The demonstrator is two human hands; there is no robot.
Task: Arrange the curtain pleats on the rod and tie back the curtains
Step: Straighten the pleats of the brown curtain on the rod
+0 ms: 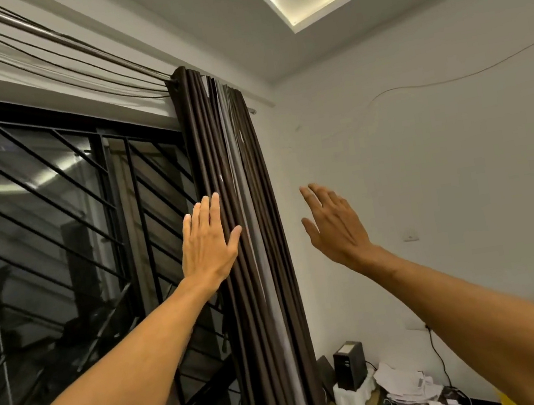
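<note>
1. Left of the curtain stands a dark glass window behind a black metal grille (51,206) of slanting bars.
2. The left hand (207,242) lies flat against the curtain's left edge. Its fingers are straight and point upward, and its thumb reaches across the outer pleats. It presses the cloth without grasping it.
3. The dark brown pleated fabric curtain (249,184) hangs gathered in one tight bunch beside the window, with a paler grey strip showing among its folds.
4. The short silver end of the metal curtain rod (252,111) pokes out just right of the curtain's top.
5. The right hand (334,223) is raised to the right of the curtain and apart from it, in front of the white wall. Its fingers are loosely spread and it holds nothing.
6. Low down to the right of the curtain, a small black box (349,365) sits on a white foam block among loose papers and cables.
</note>
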